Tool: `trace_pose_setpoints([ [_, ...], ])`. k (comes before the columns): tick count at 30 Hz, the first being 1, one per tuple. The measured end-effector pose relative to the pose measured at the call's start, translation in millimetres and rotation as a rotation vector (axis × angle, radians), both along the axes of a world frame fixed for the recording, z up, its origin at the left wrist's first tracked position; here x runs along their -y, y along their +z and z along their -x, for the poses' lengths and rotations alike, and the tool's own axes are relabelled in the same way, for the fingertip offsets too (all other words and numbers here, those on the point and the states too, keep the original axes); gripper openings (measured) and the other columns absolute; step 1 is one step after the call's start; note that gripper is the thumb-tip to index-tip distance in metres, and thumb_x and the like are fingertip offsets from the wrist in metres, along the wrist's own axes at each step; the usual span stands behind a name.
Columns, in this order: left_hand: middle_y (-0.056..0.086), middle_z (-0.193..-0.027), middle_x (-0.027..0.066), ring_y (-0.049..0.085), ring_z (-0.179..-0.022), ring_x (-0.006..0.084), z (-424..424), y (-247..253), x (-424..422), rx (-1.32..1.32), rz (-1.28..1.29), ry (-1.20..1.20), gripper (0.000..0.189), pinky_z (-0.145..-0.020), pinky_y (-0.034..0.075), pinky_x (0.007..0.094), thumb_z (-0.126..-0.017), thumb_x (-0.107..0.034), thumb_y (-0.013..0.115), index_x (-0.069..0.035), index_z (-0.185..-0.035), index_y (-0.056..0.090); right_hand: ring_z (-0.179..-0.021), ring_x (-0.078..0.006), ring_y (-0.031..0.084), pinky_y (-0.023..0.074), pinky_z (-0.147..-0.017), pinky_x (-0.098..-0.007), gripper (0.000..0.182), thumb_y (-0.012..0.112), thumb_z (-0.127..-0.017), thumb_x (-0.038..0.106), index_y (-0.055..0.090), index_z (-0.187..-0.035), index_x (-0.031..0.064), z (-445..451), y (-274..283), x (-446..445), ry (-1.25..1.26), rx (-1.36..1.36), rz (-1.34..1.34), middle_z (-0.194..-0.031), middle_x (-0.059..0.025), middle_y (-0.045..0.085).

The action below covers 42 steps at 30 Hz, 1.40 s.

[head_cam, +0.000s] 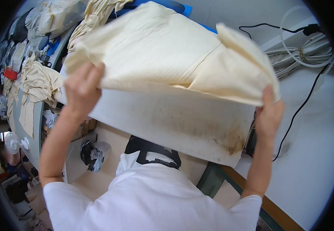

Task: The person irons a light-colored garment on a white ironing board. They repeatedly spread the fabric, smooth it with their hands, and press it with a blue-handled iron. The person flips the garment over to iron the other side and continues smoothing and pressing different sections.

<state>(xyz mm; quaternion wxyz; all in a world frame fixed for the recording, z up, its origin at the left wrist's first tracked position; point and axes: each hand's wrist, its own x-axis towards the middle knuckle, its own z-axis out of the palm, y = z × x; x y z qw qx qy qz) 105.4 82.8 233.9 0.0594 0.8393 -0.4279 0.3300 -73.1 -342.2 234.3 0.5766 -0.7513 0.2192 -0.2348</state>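
Observation:
A cream-coloured fabric piece (161, 55) is stretched between my two hands above a padded, cloth-covered board (167, 115). My left hand (83, 86) grips the cloth's near left edge, its fingers closed on it. At the near right corner, my right hand (269, 115) pinches the cloth between thumb and fingers. A seam or fold runs across the cloth's right part, and its far right edge is turned over. Motion blurs both ends of the cloth. The board's near right part bears brown stains, while its far part is hidden under the cloth.
More cream cloth (39, 80) lies crumpled on a grey table at left, with plastic bags (58, 17) behind. A bundled hose (305, 55) and a black cable (297, 112) are at right. A bin (97, 156) stands below the board. A person is far off at lower left, near a fan (12, 143).

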Motion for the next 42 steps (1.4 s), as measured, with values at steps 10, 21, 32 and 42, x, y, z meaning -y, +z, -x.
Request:
trace_pose_setpoints([
  [10, 0.062, -0.093, 0.0126, 0.065, -0.085, 0.0316, 72, -222, -23, -0.621, -0.243, 0.037, 0.045, -0.067, 0.055, 0.0417, -0.067, 0.006, 0.067, 0.001, -0.112, 0.066, -0.094, -0.0172, 0.069, 0.0566, -0.081, -0.0321, 0.035, 0.064, -0.105, 0.023, 0.068, -0.116, -0.0103, 158, -251, -113, -0.509, -0.258, -0.540, -0.106, -0.0120, 0.074],
  [21, 0.066, -0.116, 0.0216, 0.063, -0.110, 0.0400, -123, -286, -43, -0.702, 0.029, 0.439, 0.033, -0.095, 0.051, 0.0468, -0.095, -0.022, 0.065, 0.000, -0.119, 0.069, -0.086, -0.0348, 0.072, 0.0551, -0.077, -0.0430, 0.040, 0.068, -0.096, 0.037, 0.075, -0.100, -0.0024, 190, -218, 54, -0.126, -1.059, 0.344, -0.091, -0.0199, 0.075],
  [32, 0.072, -0.090, 0.0234, 0.068, -0.083, 0.0353, -196, -269, 106, -0.946, 0.202, 0.417, 0.026, -0.079, 0.052, 0.0441, -0.092, -0.023, 0.072, 0.001, -0.100, 0.069, -0.096, -0.0298, 0.073, 0.0557, -0.085, -0.0394, 0.036, 0.076, -0.090, 0.032, 0.072, -0.102, -0.0018, 34, -293, 167, -0.504, -0.629, 0.457, -0.099, -0.0166, 0.075],
  [42, 0.076, -0.100, 0.0215, 0.073, -0.099, 0.0365, -315, -262, 34, -0.655, 0.286, 0.674, 0.055, -0.089, 0.055, 0.0443, -0.087, -0.050, 0.076, 0.001, -0.109, 0.074, -0.078, -0.0213, 0.070, 0.0547, -0.077, -0.0352, 0.028, 0.071, -0.098, 0.027, 0.070, -0.102, -0.0013, -35, -271, 168, -0.489, -0.478, 0.314, -0.093, -0.0126, 0.073],
])
